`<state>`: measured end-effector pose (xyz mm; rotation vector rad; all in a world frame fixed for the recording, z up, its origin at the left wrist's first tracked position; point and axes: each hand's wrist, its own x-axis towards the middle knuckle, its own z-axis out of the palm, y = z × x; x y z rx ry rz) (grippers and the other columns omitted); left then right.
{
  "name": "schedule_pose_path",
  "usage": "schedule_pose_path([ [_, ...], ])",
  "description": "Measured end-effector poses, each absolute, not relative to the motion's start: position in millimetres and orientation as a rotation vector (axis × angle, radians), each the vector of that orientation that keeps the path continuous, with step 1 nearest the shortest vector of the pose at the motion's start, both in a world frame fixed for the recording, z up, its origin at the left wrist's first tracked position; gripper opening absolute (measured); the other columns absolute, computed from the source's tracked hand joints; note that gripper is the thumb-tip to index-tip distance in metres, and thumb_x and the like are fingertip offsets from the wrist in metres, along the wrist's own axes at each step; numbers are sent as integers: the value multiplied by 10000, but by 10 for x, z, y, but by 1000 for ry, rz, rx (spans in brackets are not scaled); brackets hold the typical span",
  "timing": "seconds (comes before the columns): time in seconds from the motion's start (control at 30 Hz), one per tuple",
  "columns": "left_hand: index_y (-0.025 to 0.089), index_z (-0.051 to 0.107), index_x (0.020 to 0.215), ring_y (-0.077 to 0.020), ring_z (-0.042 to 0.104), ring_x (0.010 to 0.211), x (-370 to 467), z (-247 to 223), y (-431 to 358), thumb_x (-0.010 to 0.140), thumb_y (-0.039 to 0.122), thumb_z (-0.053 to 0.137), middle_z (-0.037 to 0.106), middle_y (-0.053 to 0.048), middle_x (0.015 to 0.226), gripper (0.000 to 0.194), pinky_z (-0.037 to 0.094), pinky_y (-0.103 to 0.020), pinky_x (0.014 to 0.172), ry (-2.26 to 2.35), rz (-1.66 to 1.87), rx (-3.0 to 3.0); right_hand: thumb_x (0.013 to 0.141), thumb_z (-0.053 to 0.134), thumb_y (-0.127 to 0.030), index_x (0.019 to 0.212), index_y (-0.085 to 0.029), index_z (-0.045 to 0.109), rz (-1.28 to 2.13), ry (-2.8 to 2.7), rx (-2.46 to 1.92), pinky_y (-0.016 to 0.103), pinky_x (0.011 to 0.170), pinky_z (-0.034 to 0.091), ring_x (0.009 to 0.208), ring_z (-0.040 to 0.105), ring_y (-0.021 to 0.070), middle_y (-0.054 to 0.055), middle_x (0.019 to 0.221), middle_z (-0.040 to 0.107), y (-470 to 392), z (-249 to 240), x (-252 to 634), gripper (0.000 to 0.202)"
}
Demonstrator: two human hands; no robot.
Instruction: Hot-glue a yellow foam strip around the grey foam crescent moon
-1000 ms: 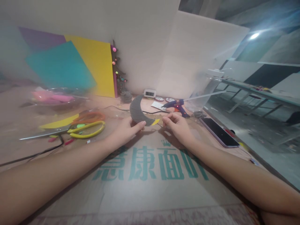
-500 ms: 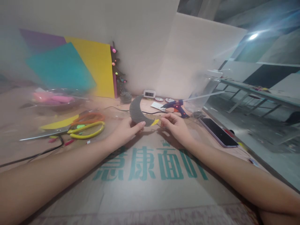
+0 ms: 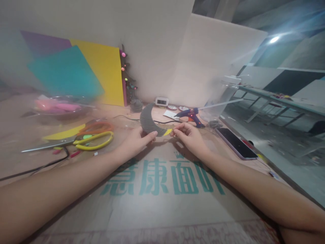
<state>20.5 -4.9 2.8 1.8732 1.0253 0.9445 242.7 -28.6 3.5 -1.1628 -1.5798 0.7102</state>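
A dark grey crescent (image 3: 148,120), wrapped in fine strands, is held up above the table at the centre. Its lower right tip is yellow (image 3: 168,131). My left hand (image 3: 142,137) grips the crescent's lower left side, thumb in front and fingers behind. At the yellow tip, my right hand (image 3: 186,133) is closed in a pinch, thumb against the bent fingers. What lies between those fingertips is too small to make out. Behind my right hand rests a blue glue gun (image 3: 190,116) with a small red light.
On the left lie yellow-handled scissors (image 3: 94,145), orange-handled scissors (image 3: 98,127) and a bowl of pink pieces (image 3: 63,109). A phone (image 3: 236,143) lies at the right. At the back stand a small clock (image 3: 161,101) and coloured sheets (image 3: 101,73).
My right hand has shifted slightly left, its fingertips now closer to the yellow tip. The crescent and my left hand have hardly moved.
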Motion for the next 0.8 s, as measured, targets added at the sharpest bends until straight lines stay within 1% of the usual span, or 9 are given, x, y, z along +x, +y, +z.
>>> schedule_pose_path([
  [0.17,163,569,714,-130,527,596,207,10,-38,843,471,548,593,5,638,334,406,-243,604,1035,928,1864,834,570,-246,835,-187,604,706,-1586,-1162,298,742,518,794,688,161,35,824,729,-304,48,2417,68],
  [0.23,163,573,723,-135,537,609,203,-11,-23,841,489,551,594,3,645,347,409,-246,608,1041,939,1853,837,560,-241,875,-187,623,719,-1572,-1156,304,757,525,817,693,164,40,858,733,-302,45,2417,92],
  [0.3,163,580,734,-142,549,628,196,-25,-11,843,507,548,599,-1,662,362,414,-250,614,1050,964,1838,831,582,-250,942,-189,630,757,-1537,-1157,308,766,532,840,698,169,44,883,740,-296,42,2416,136],
  [0.37,163,586,736,-143,549,636,190,-27,-5,847,516,540,596,-2,670,373,413,-251,618,1066,986,1827,812,625,-270,955,-189,631,787,-1504,-1173,306,750,537,834,701,175,43,864,746,-293,41,2414,164],
  [0.47,164,584,720,-137,532,620,185,-13,-6,856,518,529,579,4,650,383,403,-247,609,1057,990,1819,801,646,-300,833,-184,644,753,-1518,-1218,294,699,531,758,691,171,32,788,734,-306,52,2408,120],
  [0.6,165,589,722,-139,543,620,177,-4,-10,851,530,536,591,4,644,390,408,-245,609,1053,1015,1825,846,591,-332,714,-189,629,612,-1616,-1282,282,646,496,635,638,147,5,674,688,-342,93,2406,199],
  [0.73,164,615,714,-146,544,605,162,-10,-3,841,542,545,593,3,622,405,397,-246,592,1108,1001,1872,907,505,-349,617,-187,612,436,-1747,-1313,267,645,461,640,597,140,6,642,655,-353,128,2420,348],
  [0.8,163,623,713,-148,545,605,159,-16,5,840,543,545,595,2,620,408,397,-247,592,1111,985,1886,914,492,-344,621,-186,619,416,-1768,-1319,266,647,456,653,594,143,9,649,654,-347,127,2426,357],
])
